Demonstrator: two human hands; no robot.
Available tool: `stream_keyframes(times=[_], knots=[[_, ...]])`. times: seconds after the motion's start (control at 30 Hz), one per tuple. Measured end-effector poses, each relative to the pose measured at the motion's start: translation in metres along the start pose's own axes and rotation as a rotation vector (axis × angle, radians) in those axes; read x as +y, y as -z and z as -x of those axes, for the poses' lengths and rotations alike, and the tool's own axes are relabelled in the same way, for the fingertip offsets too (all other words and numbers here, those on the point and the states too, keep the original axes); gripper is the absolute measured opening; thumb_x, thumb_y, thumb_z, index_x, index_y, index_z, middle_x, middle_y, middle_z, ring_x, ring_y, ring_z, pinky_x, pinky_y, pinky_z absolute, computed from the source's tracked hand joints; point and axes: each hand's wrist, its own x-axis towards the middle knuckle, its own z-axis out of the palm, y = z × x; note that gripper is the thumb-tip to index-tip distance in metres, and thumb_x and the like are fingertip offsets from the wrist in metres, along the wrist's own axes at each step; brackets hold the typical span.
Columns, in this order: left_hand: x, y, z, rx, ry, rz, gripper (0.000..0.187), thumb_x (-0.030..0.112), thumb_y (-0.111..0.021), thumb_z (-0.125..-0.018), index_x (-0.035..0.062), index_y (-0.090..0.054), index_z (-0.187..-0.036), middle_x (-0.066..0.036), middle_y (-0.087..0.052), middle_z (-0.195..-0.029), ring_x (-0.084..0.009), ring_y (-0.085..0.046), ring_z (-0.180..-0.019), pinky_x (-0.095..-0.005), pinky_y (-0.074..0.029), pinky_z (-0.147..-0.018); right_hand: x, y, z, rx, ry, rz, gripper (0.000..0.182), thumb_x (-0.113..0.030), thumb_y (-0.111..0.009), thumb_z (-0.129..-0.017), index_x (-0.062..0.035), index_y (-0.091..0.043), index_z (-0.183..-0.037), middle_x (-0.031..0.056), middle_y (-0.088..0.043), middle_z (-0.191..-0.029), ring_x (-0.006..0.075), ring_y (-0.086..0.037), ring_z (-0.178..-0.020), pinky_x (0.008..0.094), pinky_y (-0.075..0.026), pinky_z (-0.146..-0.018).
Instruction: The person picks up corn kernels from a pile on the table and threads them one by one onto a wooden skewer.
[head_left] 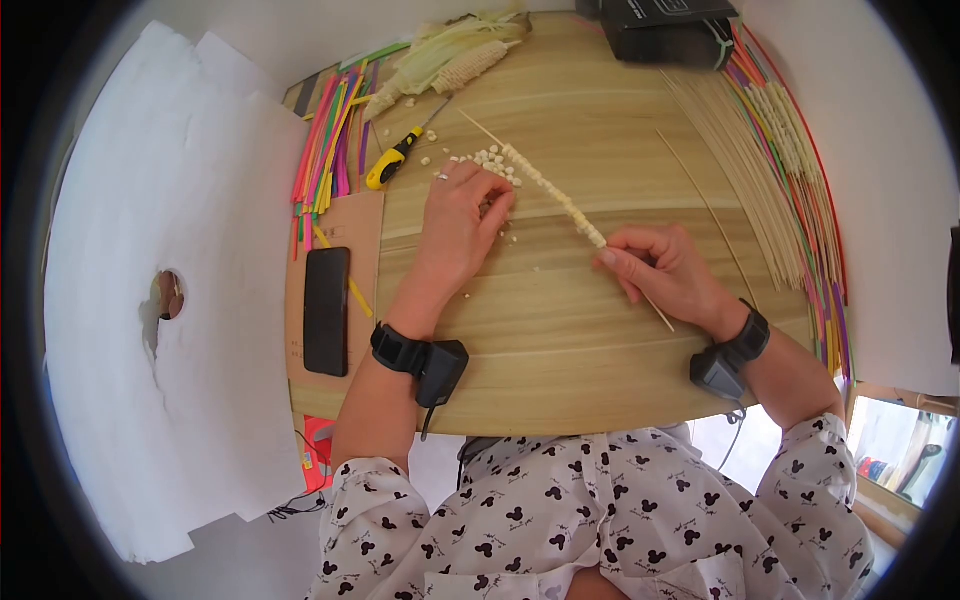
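Between the thumb and fingers of my right hand [655, 265] is a thin wooden skewer [655, 308], slanting up and to the left. Pale corn kernels [558, 197] are threaded along its middle stretch, and its pointed tip is bare. My left hand [468, 215] is at the near side of a small heap of loose corn kernels [497, 160]. Its fingers are curled in toward the thumb; whatever is in them, if anything, is hidden. A few single kernels lie scattered around that hand.
A yellow-and-black screwdriver [395, 158] lies beyond my left hand, near a husked corn cob [470, 66]. Colored strips [325, 150] and a phone [327, 310] are at left. Bare skewers [745, 165], kernel-filled skewers [790, 130] and a black box [668, 35] are at right.
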Motion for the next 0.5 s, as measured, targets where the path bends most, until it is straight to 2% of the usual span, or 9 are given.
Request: stream_keyframes(times=[0.07,0.13,0.17,0.23,0.37,0.5], knots=[[-0.003,0.002,0.000,0.002,0.046,0.059,0.009,0.006,-0.069,-0.082,0.0005,-0.065,-0.089,-0.008,-0.058,-0.082,-0.0215,-0.055,-0.078,-0.0318,-0.044,-0.070,0.000,0.000,0.000,0.000,-0.004,0.010,0.022,-0.019,-0.058,-0.098,-0.0009,-0.063,-0.087,-0.0056,-0.049,-0.058,0.0005,-0.043,-0.052,0.0200,-0.031,-0.047],[-0.007,0.005,0.000,0.077,0.183,0.221,0.010,0.009,-0.068,-0.086,0.0003,-0.066,-0.090,-0.002,-0.058,-0.079,-0.0121,-0.053,-0.073,-0.0262,-0.044,-0.066,0.000,0.000,0.000,0.001,0.006,0.000,0.022,-0.019,-0.058,-0.098,-0.0008,-0.063,-0.087,-0.0057,-0.050,-0.058,0.0004,-0.043,-0.052,0.0201,-0.031,-0.047],[-0.008,0.007,0.000,0.079,0.182,0.220,0.010,0.009,-0.068,-0.086,0.0003,-0.066,-0.090,-0.002,-0.058,-0.079,-0.0121,-0.053,-0.073,-0.0262,-0.044,-0.066,-0.001,0.000,0.001,0.000,0.009,0.002,0.022,-0.019,-0.058,-0.098,-0.0008,-0.063,-0.087,-0.0057,-0.050,-0.058,0.0004,-0.043,-0.052,0.0201,-0.031,-0.047],[-0.011,0.015,-0.002,0.087,0.377,0.480,0.013,0.011,-0.068,-0.088,-0.0012,-0.067,-0.091,0.000,-0.059,-0.073,-0.0064,-0.052,-0.066,-0.0236,-0.041,-0.058,-0.004,0.000,0.001,-0.001,0.008,0.026,0.021,-0.018,-0.058,-0.098,-0.0008,-0.063,-0.087,-0.0056,-0.050,-0.058,0.0004,-0.043,-0.052,0.0201,-0.031,-0.047],[-0.018,0.025,-0.004,0.095,0.415,0.467,0.016,0.013,-0.068,-0.089,-0.0032,-0.067,-0.093,0.004,-0.056,-0.068,-0.0028,-0.047,-0.061,-0.0217,-0.039,-0.055,-0.002,0.000,0.000,-0.005,0.017,0.026,0.021,-0.018,-0.058,-0.098,-0.0008,-0.063,-0.087,-0.0056,-0.050,-0.058,0.0004,-0.043,-0.052,0.0201,-0.031,-0.047],[-0.012,0.029,-0.004,0.046,0.396,0.452,0.012,0.009,-0.068,-0.087,0.0002,-0.068,-0.094,0.004,-0.055,-0.066,-0.0036,-0.047,-0.059,-0.0224,-0.039,-0.052,0.001,-0.001,0.001,0.007,0.019,0.010,0.021,-0.017,-0.057,-0.098,-0.0007,-0.063,-0.087,-0.0054,-0.050,-0.058,0.0006,-0.043,-0.051,0.0201,-0.031,-0.046]])
